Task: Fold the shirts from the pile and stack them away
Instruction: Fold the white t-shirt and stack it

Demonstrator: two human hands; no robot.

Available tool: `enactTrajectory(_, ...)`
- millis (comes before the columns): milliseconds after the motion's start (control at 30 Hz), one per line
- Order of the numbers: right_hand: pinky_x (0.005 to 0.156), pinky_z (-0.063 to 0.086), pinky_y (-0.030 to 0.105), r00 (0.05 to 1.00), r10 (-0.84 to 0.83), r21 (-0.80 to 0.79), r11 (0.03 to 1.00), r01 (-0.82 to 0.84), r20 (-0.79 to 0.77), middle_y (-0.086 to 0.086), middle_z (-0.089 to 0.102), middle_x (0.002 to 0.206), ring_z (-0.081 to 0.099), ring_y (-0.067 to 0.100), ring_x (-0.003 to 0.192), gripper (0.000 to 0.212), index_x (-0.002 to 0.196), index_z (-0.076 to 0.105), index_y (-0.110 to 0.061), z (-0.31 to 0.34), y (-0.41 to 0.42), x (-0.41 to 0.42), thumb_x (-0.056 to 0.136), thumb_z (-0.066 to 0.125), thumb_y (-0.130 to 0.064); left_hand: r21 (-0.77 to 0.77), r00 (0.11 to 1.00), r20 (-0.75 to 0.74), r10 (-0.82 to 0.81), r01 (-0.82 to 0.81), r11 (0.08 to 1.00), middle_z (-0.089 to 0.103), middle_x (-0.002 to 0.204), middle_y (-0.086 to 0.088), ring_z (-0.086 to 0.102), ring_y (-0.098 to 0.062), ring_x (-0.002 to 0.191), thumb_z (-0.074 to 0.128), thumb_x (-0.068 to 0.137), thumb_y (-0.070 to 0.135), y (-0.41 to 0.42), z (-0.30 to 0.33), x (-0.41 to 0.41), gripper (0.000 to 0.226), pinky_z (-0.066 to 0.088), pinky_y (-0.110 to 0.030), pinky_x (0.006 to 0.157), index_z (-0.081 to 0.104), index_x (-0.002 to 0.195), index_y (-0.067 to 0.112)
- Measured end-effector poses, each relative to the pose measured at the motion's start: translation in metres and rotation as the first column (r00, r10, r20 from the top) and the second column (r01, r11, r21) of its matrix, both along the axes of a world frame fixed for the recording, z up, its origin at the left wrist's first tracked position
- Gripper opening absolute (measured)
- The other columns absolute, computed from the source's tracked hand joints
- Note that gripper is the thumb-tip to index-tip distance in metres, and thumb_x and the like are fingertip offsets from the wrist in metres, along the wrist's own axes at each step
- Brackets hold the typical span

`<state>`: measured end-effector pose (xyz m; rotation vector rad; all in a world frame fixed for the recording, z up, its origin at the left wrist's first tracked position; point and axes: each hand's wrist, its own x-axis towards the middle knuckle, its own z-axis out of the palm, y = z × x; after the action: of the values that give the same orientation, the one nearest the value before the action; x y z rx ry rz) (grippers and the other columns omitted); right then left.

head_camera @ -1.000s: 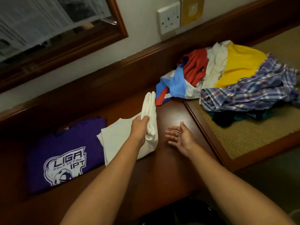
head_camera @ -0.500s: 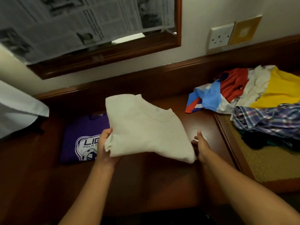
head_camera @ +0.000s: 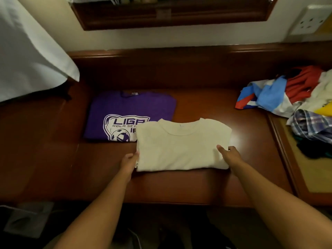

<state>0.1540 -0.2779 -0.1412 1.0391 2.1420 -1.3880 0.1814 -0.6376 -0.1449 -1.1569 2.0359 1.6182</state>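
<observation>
A folded cream shirt (head_camera: 181, 146) lies collar-up in the middle of the dark wooden desk (head_camera: 179, 186). My left hand (head_camera: 129, 161) grips its left edge, thumb on top and fingers under the fabric. My right hand (head_camera: 229, 156) grips its right edge the same way. The shirt's upper left corner overlaps a folded purple shirt (head_camera: 125, 112) with a white LIGA logo, which lies flat behind and to the left. At the far right sits the pile of unfolded shirts (head_camera: 296, 97), red, blue, white, yellow and plaid.
A white cloth (head_camera: 30, 56) hangs over the desk's back left corner. A raised wooden ledge runs along the wall behind the desk. A woven mat (head_camera: 312, 173) with a wooden border lies under the pile. A wall socket (head_camera: 311, 20) is at the top right.
The cream shirt was held by my left hand alone, then lifted in both hands; now it sits low at the desk, partly over the purple shirt. The camera swung left.
</observation>
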Motion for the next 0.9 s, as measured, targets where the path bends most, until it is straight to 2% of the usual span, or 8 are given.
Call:
enactTrajectory(133, 0.091, 0.05, 0.047, 0.989, -0.149, -0.032, 0.988, 0.148, -0.015, 0.012, 0.058, 0.116, 0.056, 0.034, 0.103, 0.071, 0.121, 0.051, -0.002, -0.012, 0.0, -0.015, 0.077, 0.072, -0.053, -0.086, 0.999, -0.027, -0.034, 0.031, 0.996, 0.06, 0.108, -0.006, 0.057, -0.022, 0.095, 0.066, 0.089, 0.034, 0.0, -0.009, -0.026, 0.046, 0.043, -0.03, 0.079, 0.054, 0.121, 0.003)
enactTrajectory(267, 0.085, 0.046, 0.044, 0.982, -0.19, -0.145, 0.972, 0.186, -0.017, 0.01, 0.057, 0.107, 0.055, 0.032, 0.097, 0.046, 0.112, 0.052, -0.005, -0.007, -0.003, -0.033, 0.082, 0.074, -0.031, -0.114, 0.993, -0.049, -0.104, 0.098, 0.989, 0.06, 0.124, -0.009, 0.059, -0.028, 0.108, 0.072, 0.083, 0.026, 0.0, -0.03, -0.043, 0.053, 0.049, -0.042, 0.093, 0.049, 0.127, 0.007)
enactTrajectory(433, 0.086, 0.043, 0.042, 0.985, -0.145, -0.188, 0.974, 0.126, -0.093, 0.012, 0.056, 0.119, 0.053, 0.031, 0.099, 0.037, 0.129, 0.049, -0.007, -0.007, -0.003, -0.036, 0.092, 0.056, -0.004, -0.18, 0.976, -0.174, -0.13, 0.098, 0.979, 0.056, 0.126, -0.012, 0.055, -0.029, 0.113, 0.063, 0.089, 0.011, 0.009, -0.03, -0.036, 0.045, 0.045, -0.037, 0.092, 0.044, 0.13, 0.007)
enactTrajectory(633, 0.091, 0.042, 0.05, 0.982, -0.066, -0.118, 0.992, 0.045, -0.177, 0.007, 0.045, 0.129, 0.048, 0.029, 0.108, 0.061, 0.143, 0.026, -0.025, 0.004, -0.008, -0.019, 0.092, 0.054, -0.004, -0.104, 0.944, -0.283, -0.17, 0.146, 0.984, 0.044, 0.132, 0.001, 0.044, -0.017, 0.119, 0.055, 0.094, 0.002, 0.007, -0.014, -0.023, 0.057, 0.043, -0.037, 0.1, 0.036, 0.143, 0.023)
enactTrajectory(700, 0.096, 0.042, 0.054, 0.977, -0.031, -0.099, 0.995, 0.011, -0.209, 0.005, 0.039, 0.134, 0.046, 0.031, 0.112, 0.077, 0.148, 0.011, -0.037, 0.013, -0.01, -0.011, 0.093, 0.054, -0.004, -0.061, 0.935, -0.302, -0.184, 0.173, 0.983, 0.046, 0.132, 0.001, 0.046, -0.013, 0.116, 0.049, 0.096, -0.001, 0.005, -0.011, -0.017, 0.046, 0.044, -0.029, 0.093, 0.047, 0.137, 0.019)
enactTrajectory(767, 0.101, 0.04, 0.058, 0.976, -0.007, -0.086, 0.996, -0.012, -0.219, 0.003, 0.029, 0.148, 0.043, 0.034, 0.121, 0.088, 0.148, 0.001, -0.047, 0.023, -0.012, -0.004, 0.093, 0.055, -0.005, -0.036, 0.937, -0.298, -0.184, 0.181, 0.983, 0.058, 0.115, 0.001, 0.053, -0.012, 0.094, 0.045, 0.097, -0.001, 0.003, -0.006, -0.011, 0.036, 0.046, -0.022, 0.075, 0.057, 0.128, 0.013)
enactTrajectory(833, 0.102, 0.039, 0.061, 0.975, 0.022, -0.064, 0.997, -0.037, -0.219, 0.002, 0.021, 0.154, 0.042, 0.036, 0.123, 0.084, 0.147, 0.006, -0.05, 0.031, -0.012, 0.002, 0.093, 0.054, -0.008, -0.021, 0.942, -0.289, -0.172, 0.174, 0.985, 0.062, 0.101, 0.0, 0.052, -0.012, 0.079, 0.043, 0.098, 0.0, -0.001, 0.001, -0.006, 0.034, 0.043, -0.022, 0.067, 0.06, 0.126, 0.01)
enactTrajectory(900, 0.1, 0.041, 0.061, 0.974, 0.042, -0.046, 0.997, -0.054, -0.224, 0.005, 0.025, 0.151, 0.044, 0.035, 0.118, 0.069, 0.147, 0.023, -0.046, 0.038, -0.014, 0.007, 0.095, 0.051, -0.009, -0.008, 0.944, -0.289, -0.159, 0.164, 0.986, 0.059, 0.112, -0.004, 0.054, -0.014, 0.089, 0.043, 0.099, 0.0, -0.005, 0.011, -0.003, 0.034, 0.044, -0.024, 0.076, 0.059, 0.127, 0.01)
